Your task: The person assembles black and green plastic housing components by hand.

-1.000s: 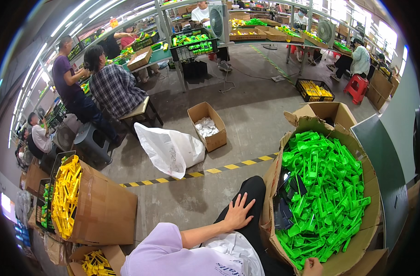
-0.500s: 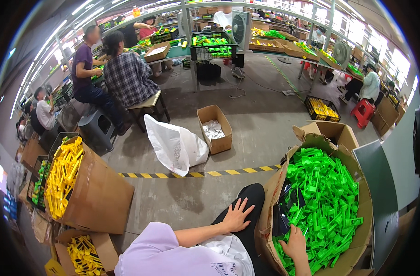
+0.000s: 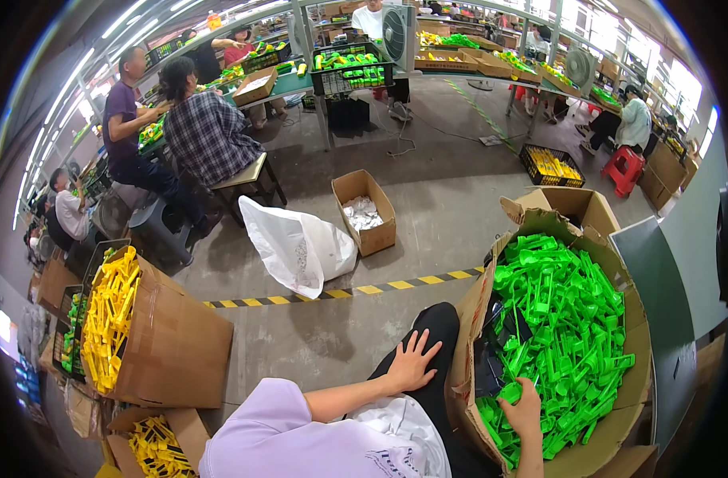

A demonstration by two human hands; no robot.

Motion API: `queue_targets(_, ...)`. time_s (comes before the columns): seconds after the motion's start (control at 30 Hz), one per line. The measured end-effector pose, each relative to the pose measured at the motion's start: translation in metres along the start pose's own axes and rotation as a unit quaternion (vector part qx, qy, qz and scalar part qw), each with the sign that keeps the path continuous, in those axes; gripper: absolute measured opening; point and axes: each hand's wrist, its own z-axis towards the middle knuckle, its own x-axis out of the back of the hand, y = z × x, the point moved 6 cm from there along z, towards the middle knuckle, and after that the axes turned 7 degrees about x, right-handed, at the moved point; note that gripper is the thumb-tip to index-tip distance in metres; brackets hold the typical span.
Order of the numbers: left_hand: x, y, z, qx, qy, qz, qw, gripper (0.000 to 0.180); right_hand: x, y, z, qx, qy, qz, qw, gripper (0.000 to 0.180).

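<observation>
My left hand (image 3: pixel 412 364) lies flat on my black-trousered knee with its fingers spread, holding nothing. My right hand (image 3: pixel 525 410) is inside a large cardboard box (image 3: pixel 641 341) at my right, its thumb and fingers curled around a green plastic scoop-like piece (image 3: pixel 510 392). Many similar green pieces (image 3: pixel 563 319) fill this box in a loose heap. Dark, shiny sheet-like material (image 3: pixel 491 358) shows along the box's left inner side. The fingertips of my right hand are partly hidden among the pieces.
At left stand a tall carton (image 3: pixel 176 338) of yellow pieces and a smaller box (image 3: pixel 190 434) of yellow-black ones. Ahead are a white sack (image 3: pixel 292 247), a small carton (image 3: pixel 377 240) and striped floor tape (image 3: pixel 372 289). Several people sit at benches beyond. A green board (image 3: pixel 659 303) stands right.
My right hand has gone from open-fingered over the heap to curled around a green piece. My left hand stays on the knee. The whole view has shifted slightly.
</observation>
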Motion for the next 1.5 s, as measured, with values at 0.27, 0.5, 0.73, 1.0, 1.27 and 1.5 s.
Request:
queue_targets(0.27,0.009,-0.009,0.016,0.030,0.037,-0.023,0.999,0.070,-0.005,-0.007,0.032,0.054,0.034,0.056,0.996,0.062)
queue_targets(0.5,-0.012,0.004,0.026,-0.017,0.013,0.006,1.000,0.071,0.000,0.015,0.020,-0.026,0.001,0.095,0.995,0.058)
queue_targets(0.73,-0.010,0.004,0.015,-0.009,0.005,0.026,1.000,0.070,-0.002,0.042,0.022,-0.097,0.067,0.236,0.964,0.036)
queue_targets(1.0,-0.011,0.002,0.017,-0.010,0.008,0.017,1.000,0.071,-0.006,0.053,0.098,-0.196,-0.014,0.052,0.979,0.063)
queue_targets(1.27,-0.010,-0.003,0.017,-0.003,0.012,-0.002,1.000,0.073,0.020,0.076,0.088,-0.262,0.090,0.160,0.947,0.060)
queue_targets(1.5,0.007,-0.032,0.025,-0.004,0.056,-0.214,0.975,0.060,0.104,0.054,0.014,-0.208,0.102,0.334,0.914,0.027)
